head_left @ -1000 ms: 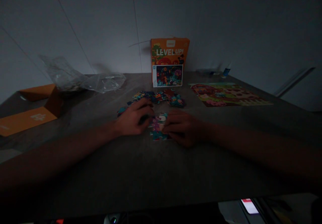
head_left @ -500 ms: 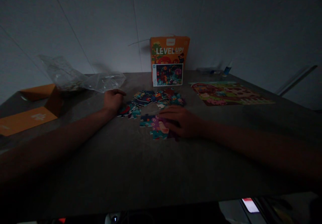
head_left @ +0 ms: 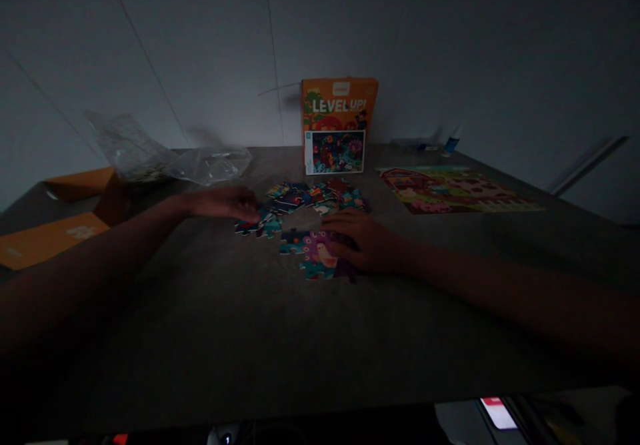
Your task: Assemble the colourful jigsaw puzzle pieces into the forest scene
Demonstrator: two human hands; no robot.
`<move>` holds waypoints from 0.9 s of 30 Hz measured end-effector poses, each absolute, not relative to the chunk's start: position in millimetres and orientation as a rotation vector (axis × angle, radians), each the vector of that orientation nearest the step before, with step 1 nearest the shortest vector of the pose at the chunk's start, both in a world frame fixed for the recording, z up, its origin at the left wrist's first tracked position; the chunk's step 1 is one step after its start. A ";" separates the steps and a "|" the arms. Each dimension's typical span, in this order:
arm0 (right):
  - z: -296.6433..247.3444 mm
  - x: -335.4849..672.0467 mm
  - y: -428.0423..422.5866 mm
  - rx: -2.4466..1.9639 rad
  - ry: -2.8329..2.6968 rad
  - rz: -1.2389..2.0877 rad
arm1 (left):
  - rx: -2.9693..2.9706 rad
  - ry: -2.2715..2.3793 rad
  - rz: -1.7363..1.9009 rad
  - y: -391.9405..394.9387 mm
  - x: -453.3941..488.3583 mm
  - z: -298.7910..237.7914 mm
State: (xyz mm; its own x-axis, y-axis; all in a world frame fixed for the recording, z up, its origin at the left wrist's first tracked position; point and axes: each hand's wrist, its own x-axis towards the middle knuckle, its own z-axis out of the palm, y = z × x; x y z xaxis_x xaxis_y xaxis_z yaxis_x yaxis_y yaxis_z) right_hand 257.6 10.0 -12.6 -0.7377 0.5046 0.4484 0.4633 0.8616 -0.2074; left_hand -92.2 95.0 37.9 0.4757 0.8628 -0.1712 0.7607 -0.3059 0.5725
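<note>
Grey desk (head_left: 270, 338), dim light. Farm-scene puzzle (head_left: 455, 191) flat toward far right corner. Orange box (head_left: 340, 110) upright by far edge, 1 picture card (head_left: 337, 153) against its front. Puzzle-piece pile (head_left: 293, 198) nearer the middle. Person's right hand (head_left: 363, 241) laid flat, fingers extended, over right side of joined pieces (head_left: 320, 251), mid-desk. Left hand (head_left: 225, 203) curled at pile's left end; cannot tell whether it grips 1.

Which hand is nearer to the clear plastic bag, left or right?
Left. The left hand is just in front of the plastic bag, at the loose puzzle pieces; the right hand is well off to the right, on the joined pieces.
</note>
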 end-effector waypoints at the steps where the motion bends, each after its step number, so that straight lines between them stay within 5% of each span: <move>1: -12.7 257.8 10.1 -0.706 -2.533 0.111 | 2.231 1.324 0.166 92.8 -88.9 36.5; 27: -9.7 256.9 9.4 -0.670 -2.541 0.137 | 1.866 1.215 1.319 93.1 -79.3 4.6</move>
